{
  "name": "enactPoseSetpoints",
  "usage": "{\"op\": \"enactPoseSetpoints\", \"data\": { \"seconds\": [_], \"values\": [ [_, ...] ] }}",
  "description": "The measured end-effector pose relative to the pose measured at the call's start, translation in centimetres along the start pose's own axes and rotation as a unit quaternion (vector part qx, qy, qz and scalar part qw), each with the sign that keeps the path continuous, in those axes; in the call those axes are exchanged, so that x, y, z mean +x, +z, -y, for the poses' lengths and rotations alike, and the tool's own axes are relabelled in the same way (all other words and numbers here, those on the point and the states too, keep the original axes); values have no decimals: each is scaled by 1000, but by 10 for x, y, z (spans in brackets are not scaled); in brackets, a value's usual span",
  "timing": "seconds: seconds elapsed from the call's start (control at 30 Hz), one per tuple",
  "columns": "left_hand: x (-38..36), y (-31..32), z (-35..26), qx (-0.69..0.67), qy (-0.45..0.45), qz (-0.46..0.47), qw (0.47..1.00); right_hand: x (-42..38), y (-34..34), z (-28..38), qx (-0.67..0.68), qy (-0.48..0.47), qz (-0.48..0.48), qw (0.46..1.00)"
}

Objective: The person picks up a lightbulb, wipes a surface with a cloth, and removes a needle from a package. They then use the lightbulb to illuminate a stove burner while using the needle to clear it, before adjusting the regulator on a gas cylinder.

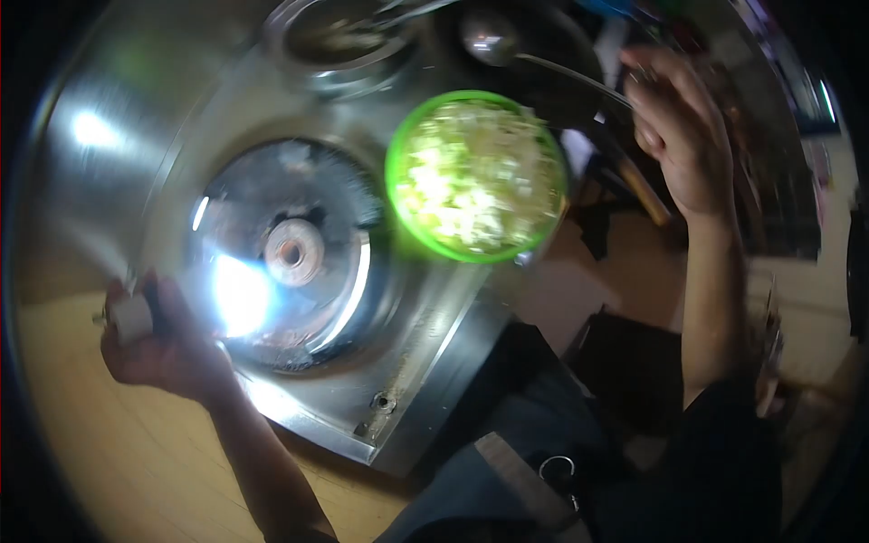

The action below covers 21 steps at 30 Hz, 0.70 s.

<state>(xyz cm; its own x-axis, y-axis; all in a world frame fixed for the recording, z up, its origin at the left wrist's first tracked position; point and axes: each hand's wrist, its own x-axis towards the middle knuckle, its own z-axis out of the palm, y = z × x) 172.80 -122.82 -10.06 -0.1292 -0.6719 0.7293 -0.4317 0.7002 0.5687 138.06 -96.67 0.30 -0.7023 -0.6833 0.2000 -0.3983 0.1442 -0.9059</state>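
My right hand [679,136] is raised at the upper right, fingers curled round the end of a ladle's thin handle. The round metal bowl of the ladle [489,41] hangs over a dark pan at the back. At the left, my left hand [167,353] is closed round a small white cylindrical piece [132,319] with a metal tip; its kind I cannot tell. Close to that hand, a shiny, dark round cover [308,185] with a pale ring-shaped centre lies on the steel counter. Between my hands stands a bright green bowl [396,185] heaped with chopped pale-green vegetable [480,176].
A metal pot [348,72] with utensils in it stands at the back. The steel counter [434,335] ends in a corner near my body, with a small round fitting [384,402] there. A wooden handle [644,192] lies right of the green bowl.
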Motion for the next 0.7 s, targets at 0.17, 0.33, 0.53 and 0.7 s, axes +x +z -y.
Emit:
{"op": "enactPoseSetpoints", "data": {
  "seconds": [0.17,0.33,0.53,0.7],
  "values": [
    [32,-15,-31,267,326,6,907,-134,-156,-89,53,252,-215,942],
    [21,-26,-35,215,217,57,951,-178,-189,-225,281,359,-174,873],
    [8,2,-140,361,292,36,885,-156,-236,-393,333,422,-175,825],
    [-27,4,-207,381,265,22,885,-133,-284,-448,184,460,-140,858]
  ]
}}
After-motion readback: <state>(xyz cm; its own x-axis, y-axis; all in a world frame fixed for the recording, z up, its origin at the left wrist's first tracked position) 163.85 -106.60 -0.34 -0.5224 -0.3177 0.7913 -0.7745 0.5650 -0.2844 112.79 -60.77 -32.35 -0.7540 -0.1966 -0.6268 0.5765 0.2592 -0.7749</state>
